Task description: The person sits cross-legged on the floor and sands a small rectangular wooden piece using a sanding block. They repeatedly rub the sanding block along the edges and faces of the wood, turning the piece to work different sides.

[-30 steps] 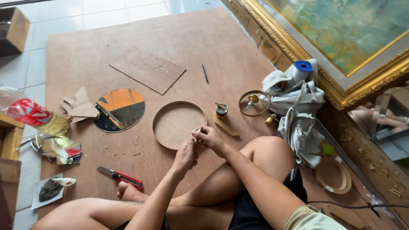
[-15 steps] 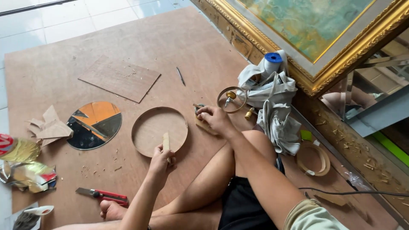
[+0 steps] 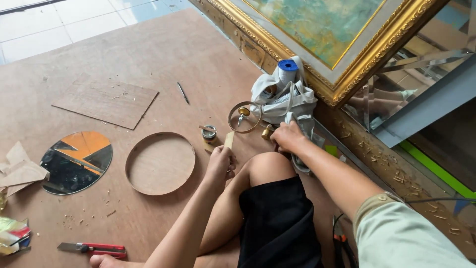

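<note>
Left hand [image 3: 220,161], now off round tray [image 3: 159,163].

A round mirror [image 3: 76,162] and red cutter [image 3: 94,247] lie apart.

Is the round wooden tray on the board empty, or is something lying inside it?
Empty. The round wooden tray lies flat on the board and only its bare base shows inside the rim. The left hand holds a small wooden strip beside it.

Black shorts, a pale green short sleeve, bare hands [image 3: 220,161].
</note>
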